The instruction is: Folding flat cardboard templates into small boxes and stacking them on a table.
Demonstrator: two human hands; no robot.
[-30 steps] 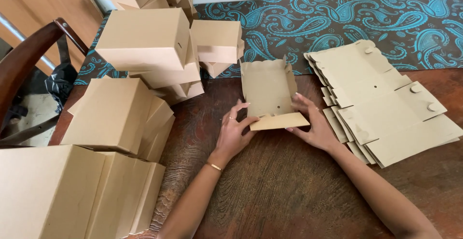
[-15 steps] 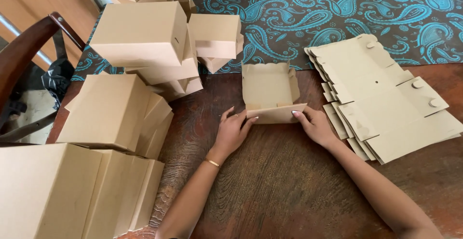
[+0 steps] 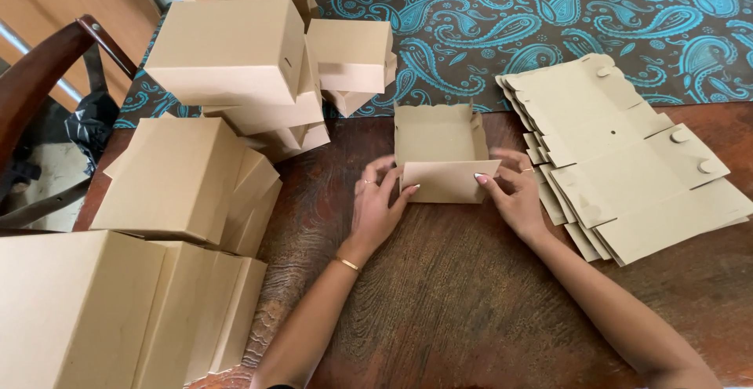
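the half-folded cardboard box (image 3: 441, 150) lies on the dark wooden table (image 3: 439, 310), in the middle, directly between the two hands and a little beyond them. its far wall and two side walls stand up, and the near flap (image 3: 447, 180) is turned toward the person. the left hand (image 3: 376, 205) is at the left end of this flap, and the right hand (image 3: 514, 189) is at the right end.

compared with half a second ago, the near flap is raised higher and shows more of its flat face toward the camera; a second ago it was lying lower and pointing to the right. the hands have stayed at the two ends of the flap, and the box is at almost the same place on the table.

the left hand is partly open, the fingers loosely curved, with the thumb and first fingertips touching the left edge of the flap. the right hand is also partly open, the thumb pressing on the front corner of the flap and the other fingers behind it, at the side wall. so both hands pinch the flap lightly, not a closed fist.

to the right, a stack of flat cardboard blanks (image 3: 627, 169) lies just beside the right hand. to the left, many finished boxes (image 3: 227, 52) are piled, and a patterned teal cloth (image 3: 549, 28) covers the far side of the table.
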